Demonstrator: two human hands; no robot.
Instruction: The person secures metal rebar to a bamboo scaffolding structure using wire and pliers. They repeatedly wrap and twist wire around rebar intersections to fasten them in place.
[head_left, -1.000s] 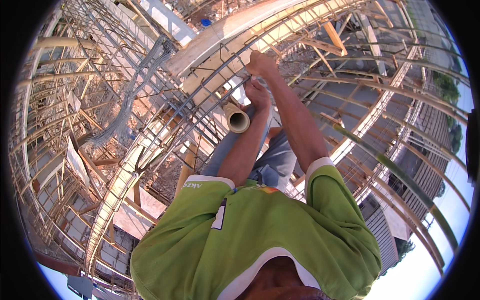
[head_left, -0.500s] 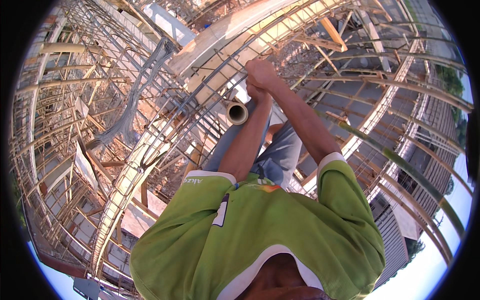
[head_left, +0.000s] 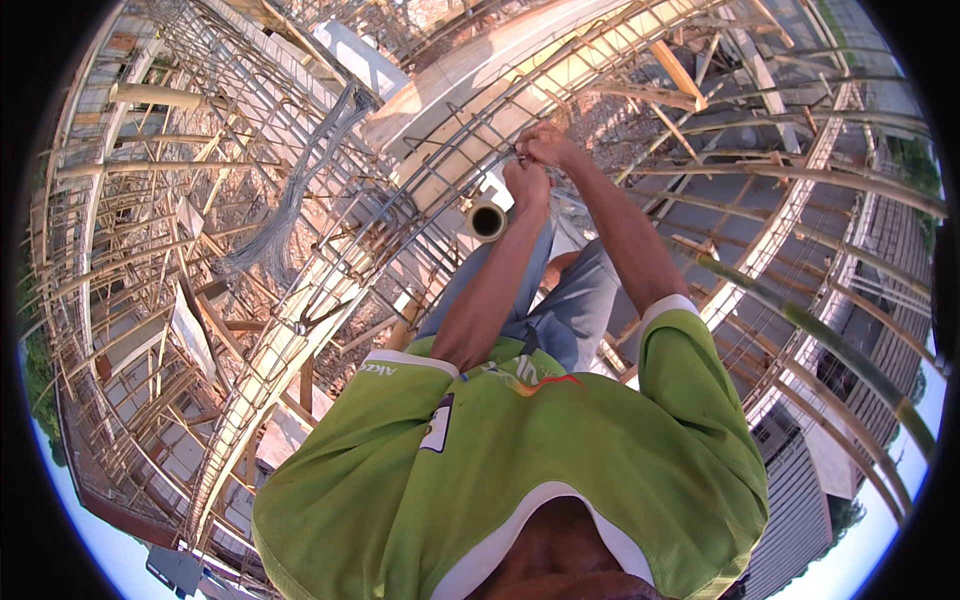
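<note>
left grip [head_left: 527, 186] and right grip [head_left: 549, 146] curl closed beside the rebar cage [head_left: 466, 186]; contents hidden.

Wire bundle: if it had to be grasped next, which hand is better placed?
Probably the left hand: the wire bundle is off to the person's left, and this hand is nearer. The right hand sits farther right and would likely reach past the left. What either holds is unclear.

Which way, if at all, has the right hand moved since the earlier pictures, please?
Yes: judged against the orange-brown plank at upper right, the right hand has moved slightly lower in the view, toward the green shirt.
</note>
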